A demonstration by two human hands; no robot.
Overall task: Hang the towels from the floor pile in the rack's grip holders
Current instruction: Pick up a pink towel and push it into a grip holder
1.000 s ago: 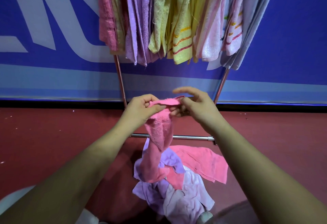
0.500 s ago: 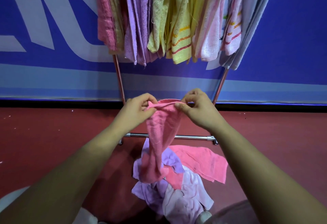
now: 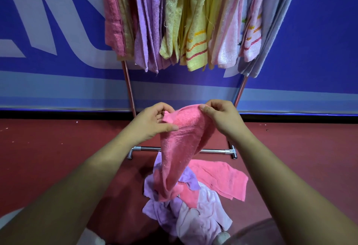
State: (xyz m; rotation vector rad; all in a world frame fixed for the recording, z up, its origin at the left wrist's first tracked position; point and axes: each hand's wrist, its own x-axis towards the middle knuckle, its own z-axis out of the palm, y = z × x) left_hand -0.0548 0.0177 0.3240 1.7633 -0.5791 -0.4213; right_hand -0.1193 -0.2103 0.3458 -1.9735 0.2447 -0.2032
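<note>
A pink towel [image 3: 182, 144] hangs from both my hands in front of the rack. My left hand [image 3: 153, 124] pinches its top edge on the left, and my right hand [image 3: 220, 117] pinches the edge on the right. The towel's lower end trails down onto the floor pile [image 3: 195, 206] of pink, purple and pale lilac towels. Above, the rack's hung towels [image 3: 193, 22] in pink, purple, yellow and grey fill the top of the view. The grip holders themselves are out of view.
The rack's metal base bar [image 3: 213, 150] lies across the red floor just behind the pile, with its two slanted legs [image 3: 128, 90] rising to the hung towels. A blue banner wall [image 3: 319, 41] stands close behind the rack.
My hands have spread apart, opening the bunched top of the pink towel into a wider edge. The towel has lifted slightly off the pile.
</note>
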